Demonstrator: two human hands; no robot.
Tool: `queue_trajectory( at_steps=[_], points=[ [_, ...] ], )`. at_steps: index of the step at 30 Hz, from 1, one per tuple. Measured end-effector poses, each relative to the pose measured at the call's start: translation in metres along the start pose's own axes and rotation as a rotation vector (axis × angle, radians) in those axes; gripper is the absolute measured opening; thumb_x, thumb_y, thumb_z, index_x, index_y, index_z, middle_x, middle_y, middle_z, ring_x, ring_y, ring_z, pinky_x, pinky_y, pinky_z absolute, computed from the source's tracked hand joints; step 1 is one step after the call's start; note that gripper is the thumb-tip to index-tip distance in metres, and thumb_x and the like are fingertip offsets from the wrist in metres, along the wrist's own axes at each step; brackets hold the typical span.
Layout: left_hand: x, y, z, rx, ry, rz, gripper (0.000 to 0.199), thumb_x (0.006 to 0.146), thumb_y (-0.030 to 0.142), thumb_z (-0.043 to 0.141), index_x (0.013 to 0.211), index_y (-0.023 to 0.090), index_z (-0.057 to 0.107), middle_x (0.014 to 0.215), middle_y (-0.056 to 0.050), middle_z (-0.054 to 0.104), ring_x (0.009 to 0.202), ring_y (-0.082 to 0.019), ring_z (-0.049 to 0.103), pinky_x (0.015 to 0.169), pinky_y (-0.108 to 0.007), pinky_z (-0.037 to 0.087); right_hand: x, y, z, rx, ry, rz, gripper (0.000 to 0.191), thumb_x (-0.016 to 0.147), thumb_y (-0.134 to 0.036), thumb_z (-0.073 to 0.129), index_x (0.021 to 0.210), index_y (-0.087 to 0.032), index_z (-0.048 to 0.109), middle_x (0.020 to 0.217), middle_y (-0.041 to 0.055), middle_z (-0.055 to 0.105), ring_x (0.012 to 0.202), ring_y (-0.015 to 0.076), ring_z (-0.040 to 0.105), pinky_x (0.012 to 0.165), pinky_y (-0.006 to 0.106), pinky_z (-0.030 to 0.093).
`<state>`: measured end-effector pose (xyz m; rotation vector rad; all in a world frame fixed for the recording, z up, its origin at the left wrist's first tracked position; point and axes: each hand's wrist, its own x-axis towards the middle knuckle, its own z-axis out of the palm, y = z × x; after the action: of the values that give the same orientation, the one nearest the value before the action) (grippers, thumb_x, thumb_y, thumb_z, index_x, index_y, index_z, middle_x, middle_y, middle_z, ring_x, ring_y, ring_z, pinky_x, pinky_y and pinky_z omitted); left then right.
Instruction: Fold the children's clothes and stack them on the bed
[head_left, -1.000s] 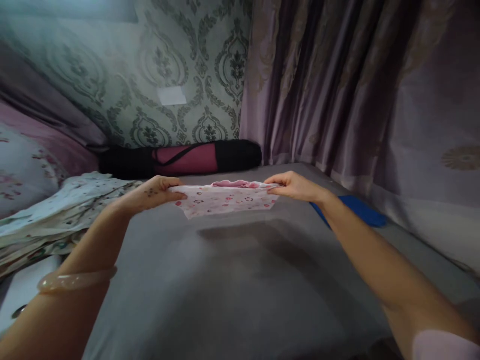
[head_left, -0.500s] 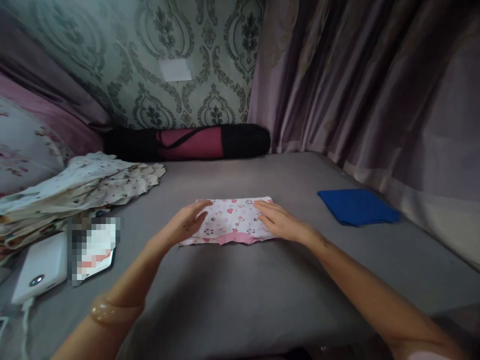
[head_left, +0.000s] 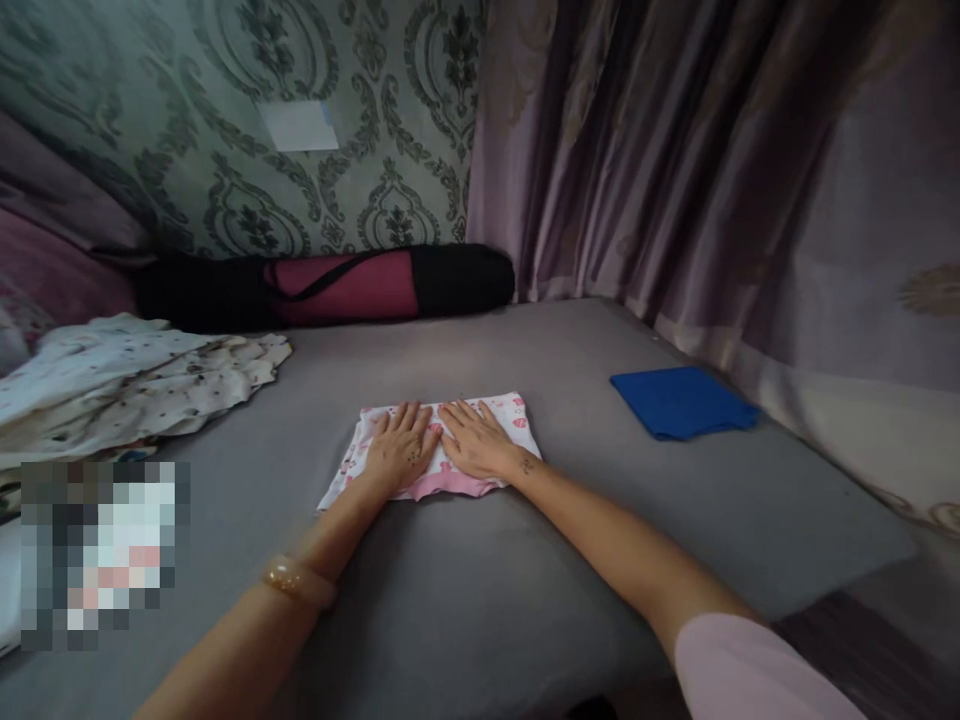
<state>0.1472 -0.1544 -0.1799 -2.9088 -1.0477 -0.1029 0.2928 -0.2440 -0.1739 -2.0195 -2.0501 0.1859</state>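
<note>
On the grey bed surface (head_left: 570, 560) lies a small folded garment (head_left: 519, 408), white with pink and red prints and a pink edge on the side nearest me. My left hand (head_left: 402, 446) rests flat on its left-middle part, fingers outstretched. Beside it, my right hand (head_left: 478, 438) also presses flat on the cloth, fingers spread and pointing away from me. The two hands nearly touch at the thumbs. Much of the print under the palms is hidden.
A folded blue cloth (head_left: 682, 402) lies to the right. Rumpled cream spotted fabric (head_left: 217, 375) is at the left, with a blurred-out item (head_left: 124, 550) nearer me. A long black and red bag (head_left: 345, 287) lies along the patterned wall; curtains (head_left: 615, 150) hang at the right.
Both hands have moved inward from the garment's sides to its middle and now lie flat on it. The view has turned slightly right.
</note>
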Motion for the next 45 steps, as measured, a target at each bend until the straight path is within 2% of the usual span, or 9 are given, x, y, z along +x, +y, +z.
queue_trajectory(
  at_steps=[4,8,10,12,17,24,31,39,45],
  points=[
    [-0.002,-0.008,-0.008,-0.03,-0.052,0.036,0.056,0.098,0.043,0.023,0.142,0.013,0.04,0.15,-0.017,0.037,0.139,-0.031,0.032,0.11,-0.048,0.027,-0.001,0.007,-0.023,0.095,-0.099,-0.021,0.057,0.098,-0.037,0.024,0.148,-0.01,0.031,0.154,0.0123,0.029,0.143,0.0243,0.021,0.116,0.046,0.015],
    [-0.012,-0.033,-0.011,-0.041,0.047,0.064,0.052,0.097,0.038,0.027,0.142,0.015,0.04,0.152,-0.014,0.033,0.143,-0.028,0.025,0.114,-0.048,0.022,-0.013,0.025,-0.047,0.035,0.039,0.073,0.059,0.097,-0.036,0.022,0.148,-0.006,0.03,0.156,0.0142,0.023,0.145,0.0246,0.014,0.117,0.047,0.009],
    [-0.019,-0.046,-0.008,-0.056,0.043,0.043,0.055,0.097,0.041,0.025,0.143,0.015,0.04,0.152,-0.013,0.035,0.143,-0.028,0.023,0.115,-0.049,0.02,-0.021,0.035,-0.044,-0.036,0.099,0.168,0.06,0.097,-0.036,0.023,0.146,-0.004,0.032,0.155,0.0166,0.025,0.145,0.0269,0.014,0.117,0.048,0.009],
    [-0.023,-0.055,-0.003,-0.093,-0.004,0.025,0.058,0.098,0.045,0.021,0.145,0.015,0.038,0.151,-0.012,0.036,0.143,-0.028,0.023,0.114,-0.048,0.022,-0.028,0.042,-0.032,-0.076,0.08,0.23,0.06,0.097,-0.038,0.023,0.145,-0.003,0.035,0.153,0.018,0.03,0.143,0.0294,0.019,0.116,0.048,0.013],
    [-0.024,-0.059,0.004,-0.161,-0.025,0.007,0.06,0.098,0.047,0.019,0.146,0.015,0.036,0.153,-0.013,0.033,0.143,-0.03,0.022,0.113,-0.048,0.024,-0.032,0.048,-0.008,-0.115,0.019,0.242,0.06,0.097,-0.039,0.027,0.145,-0.005,0.036,0.151,0.0172,0.033,0.142,0.0293,0.024,0.116,0.045,0.018],
    [-0.024,-0.061,0.011,-0.229,0.0,-0.026,0.057,0.098,0.039,0.018,0.145,0.014,0.039,0.152,-0.011,0.034,0.144,-0.03,0.019,0.114,-0.047,0.023,-0.03,0.047,-0.013,-0.107,0.016,0.237,0.059,0.097,-0.04,0.027,0.145,-0.007,0.036,0.152,0.0156,0.033,0.142,0.0275,0.023,0.116,0.044,0.018],
    [-0.027,-0.067,0.021,-0.25,0.086,-0.002,0.056,0.098,0.037,0.019,0.139,0.011,0.046,0.149,-0.013,0.04,0.144,-0.03,0.02,0.114,-0.047,0.025,-0.032,0.045,-0.012,-0.11,0.024,0.248,0.059,0.097,-0.041,0.028,0.145,-0.008,0.037,0.152,0.0156,0.033,0.142,0.0283,0.024,0.116,0.044,0.02],
    [-0.024,-0.074,0.025,-0.219,0.11,0.068,0.059,0.097,0.039,0.018,0.137,0.007,0.048,0.144,-0.015,0.046,0.142,-0.029,0.025,0.115,-0.047,0.025,-0.033,0.041,-0.015,-0.068,0.024,0.258,0.06,0.097,-0.043,0.03,0.145,-0.009,0.036,0.152,0.0148,0.033,0.143,0.0261,0.022,0.116,0.042,0.017],
    [-0.025,-0.073,0.023,-0.229,0.068,0.073,0.06,0.095,0.047,0.023,0.139,0.012,0.046,0.145,-0.013,0.045,0.142,-0.03,0.025,0.113,-0.049,0.026,-0.031,0.034,-0.03,-0.057,-0.083,0.313,0.061,0.095,-0.043,0.032,0.146,-0.01,0.035,0.153,0.0153,0.029,0.143,0.0298,0.021,0.115,0.052,0.015]
  ],
)
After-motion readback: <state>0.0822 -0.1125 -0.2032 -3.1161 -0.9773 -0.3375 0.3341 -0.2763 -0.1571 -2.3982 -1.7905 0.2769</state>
